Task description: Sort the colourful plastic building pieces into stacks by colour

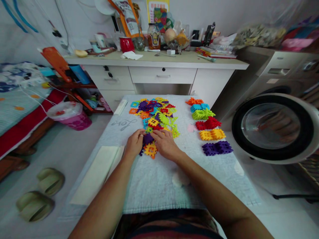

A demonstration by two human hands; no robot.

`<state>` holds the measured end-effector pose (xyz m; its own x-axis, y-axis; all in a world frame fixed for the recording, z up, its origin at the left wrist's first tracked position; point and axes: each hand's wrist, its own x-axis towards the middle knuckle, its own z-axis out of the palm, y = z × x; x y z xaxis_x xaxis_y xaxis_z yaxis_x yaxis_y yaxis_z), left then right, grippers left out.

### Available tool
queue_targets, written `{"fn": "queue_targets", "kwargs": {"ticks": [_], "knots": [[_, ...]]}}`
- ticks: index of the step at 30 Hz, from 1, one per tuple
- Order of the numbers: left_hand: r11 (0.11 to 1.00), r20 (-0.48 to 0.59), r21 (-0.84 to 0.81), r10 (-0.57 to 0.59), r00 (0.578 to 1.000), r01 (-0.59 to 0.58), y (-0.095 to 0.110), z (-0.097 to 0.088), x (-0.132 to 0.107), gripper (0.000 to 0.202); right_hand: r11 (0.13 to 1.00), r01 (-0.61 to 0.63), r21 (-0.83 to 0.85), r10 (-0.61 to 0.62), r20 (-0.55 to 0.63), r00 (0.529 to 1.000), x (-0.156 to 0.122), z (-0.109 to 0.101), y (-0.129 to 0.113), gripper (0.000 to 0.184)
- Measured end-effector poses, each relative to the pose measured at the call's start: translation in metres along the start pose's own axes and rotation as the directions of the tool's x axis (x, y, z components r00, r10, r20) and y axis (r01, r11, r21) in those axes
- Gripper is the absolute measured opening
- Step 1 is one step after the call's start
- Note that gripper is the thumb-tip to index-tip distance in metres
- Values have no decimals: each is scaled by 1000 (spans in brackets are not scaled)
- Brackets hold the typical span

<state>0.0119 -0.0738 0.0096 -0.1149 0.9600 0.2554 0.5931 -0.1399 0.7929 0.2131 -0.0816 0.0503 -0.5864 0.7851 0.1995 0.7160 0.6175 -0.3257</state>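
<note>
At centre frame, our left hand (134,144) and right hand (165,143) pinch a purple tile (148,138) at the near edge of the loose pile (156,114) on the worktop (149,189). We judge that gripping its edges keeps neighbouring tiles from scattering. Colour-sorted stacks (210,134) lie to the right. At left, we cannot make out what the lined pink bin (74,121) holds.

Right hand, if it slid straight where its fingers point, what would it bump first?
Probably the purple piece just ahead of the right hand, with the left hand close beyond; depth is unclear.
</note>
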Motion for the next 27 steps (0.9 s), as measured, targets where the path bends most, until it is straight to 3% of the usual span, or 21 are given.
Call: {"fn": "queue_targets", "kwargs": {"ticks": [7, 15, 20, 24, 27], "knots": [[981, -1, -196, -11, 1000, 11, 5, 1, -2, 37, 999, -7, 47, 9, -31, 999, 2, 10, 5, 45], [991, -71, -131, -10, 997, 1, 0, 2, -1, 32, 986, 57, 159, -49, -52, 997, -2, 11, 8, 52], [995, -74, -97, -20, 997, 13, -6, 5, 0, 31, 979, 54, 199, -38, -84, 996, -2, 10, 8, 40], [997, -79, -82, -14, 997, 7, -8, 6, 1, 31, 977, 31, 212, -4, -127, 992, -5, 5, 14, 54], [997, -75, -76, -11, 997, 5, -6, 6, 0, 31, 985, -15, 171, 32, -97, 995, -8, 2, 21, 64]]}}
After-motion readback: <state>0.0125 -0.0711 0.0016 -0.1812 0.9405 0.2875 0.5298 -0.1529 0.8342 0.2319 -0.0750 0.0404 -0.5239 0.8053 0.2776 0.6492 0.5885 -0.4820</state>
